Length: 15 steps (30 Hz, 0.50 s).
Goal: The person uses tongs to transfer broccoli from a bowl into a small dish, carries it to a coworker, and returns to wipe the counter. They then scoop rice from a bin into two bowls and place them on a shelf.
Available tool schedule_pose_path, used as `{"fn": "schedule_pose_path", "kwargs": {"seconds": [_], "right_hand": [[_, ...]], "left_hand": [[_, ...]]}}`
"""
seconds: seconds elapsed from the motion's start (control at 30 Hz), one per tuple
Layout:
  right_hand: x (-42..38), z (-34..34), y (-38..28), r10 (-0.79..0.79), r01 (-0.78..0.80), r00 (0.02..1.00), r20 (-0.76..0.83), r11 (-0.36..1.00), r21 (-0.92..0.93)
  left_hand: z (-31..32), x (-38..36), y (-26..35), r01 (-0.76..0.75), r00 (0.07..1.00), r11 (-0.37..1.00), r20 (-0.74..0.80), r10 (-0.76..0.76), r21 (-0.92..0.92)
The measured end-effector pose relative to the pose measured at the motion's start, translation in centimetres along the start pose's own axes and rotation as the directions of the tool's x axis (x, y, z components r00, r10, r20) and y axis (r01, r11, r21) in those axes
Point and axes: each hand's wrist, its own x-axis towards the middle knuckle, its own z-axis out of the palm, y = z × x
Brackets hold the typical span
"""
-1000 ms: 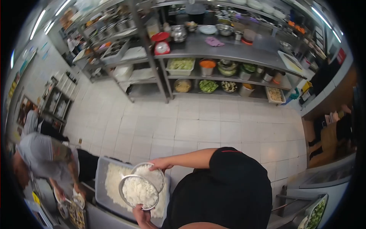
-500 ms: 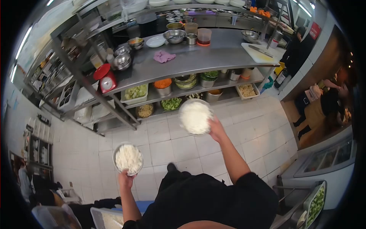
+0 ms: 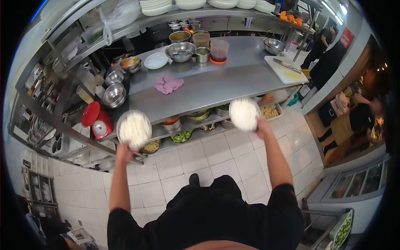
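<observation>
My left hand [image 3: 124, 153] grips the near rim of a round bowl heaped with white rice-like food [image 3: 135, 128], blurred by motion. This bowl is in the air by the counter's front left edge, close to the red scale [image 3: 98, 121]. On the other side, my right hand [image 3: 263, 129] is closed on the rim of a second bowl of the same white food [image 3: 244, 113]. That one hangs in front of the counter's right part and covers some of the lower shelf. The fingers under both bowls are mostly hidden.
Ahead runs a steel counter [image 3: 200, 83] with a pink cloth [image 3: 168, 84], a white plate [image 3: 156, 61], metal bowls [image 3: 181, 51] and a cutting board [image 3: 285, 70] with a knife. Vegetable containers fill the shelf below. Co-workers [image 3: 354, 118] stand at the right, beyond a doorway.
The counter is closer now. My left hand has brought its bowl forward and up to the counter's edge; the right hand's bowl has moved right and slightly up.
</observation>
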Motion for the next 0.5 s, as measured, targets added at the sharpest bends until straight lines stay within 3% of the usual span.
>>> {"fn": "schedule_pose_path", "kwargs": {"seconds": [0.03,0.07,0.13,0.23,0.27,0.33,0.37,0.4,0.43,0.47,0.5], "right_hand": [[1.8,2.2,-4.2,-0.027,0.027,0.999,0.019,0.999,-0.026],[4.1,3.6,-7.2,-0.034,0.035,0.999,0.011,0.999,-0.006],[10.3,4.0,-9.8,-0.070,0.070,0.997,-0.017,0.997,-0.014],[15.4,5.6,-10.1,-0.039,0.033,0.996,-0.086,0.997,-0.063],[17.2,5.9,-9.0,-0.044,0.052,0.994,-0.100,0.996,0.073],[21.1,7.6,-5.3,-0.076,0.114,0.987,-0.141,0.953,0.282],[21.0,10.5,-2.7,-0.077,0.158,0.973,-0.216,0.906,0.392],[17.8,14.6,-1.6,0.139,-0.002,0.968,-0.208,0.837,0.547],[18.2,16.3,4.9,0.154,-0.163,0.985,0.074,0.715,0.680],[11.6,20.6,3.7,0.008,-0.009,1.000,-0.004,0.994,-0.110],[9.2,22.9,7.5,-0.138,0.126,0.986,0.095,0.985,0.119]], "left_hand": [[2.3,3.6,3.8,0.043,0.998,0.960,-0.040,-0.056,-0.278],[2.2,8.2,5.7,0.021,0.999,0.979,0.037,-0.013,-0.203],[4.9,12.7,9.2,-0.008,1.000,0.978,0.012,0.011,-0.208],[10.2,16.1,7.9,-0.121,0.980,0.910,-0.193,0.046,-0.397],[12.6,16.5,6.8,-0.188,0.966,0.864,-0.248,0.076,-0.466],[17.4,18.7,2.0,-0.384,0.923,0.611,-0.304,0.235,-0.692],[21.2,17.2,-0.5,-0.381,0.922,0.611,-0.329,0.202,-0.694],[26.4,14.9,-2.7,-0.331,0.942,0.657,-0.276,0.190,-0.678],[32.0,13.1,-3.0,-0.287,0.958,0.695,-0.216,0.191,-0.659],[35.7,12.0,-2.6,-0.245,0.970,0.734,-0.151,0.193,-0.634],[37.4,9.9,-3.0,-0.239,0.968,0.729,-0.219,0.125,-0.642]]}}
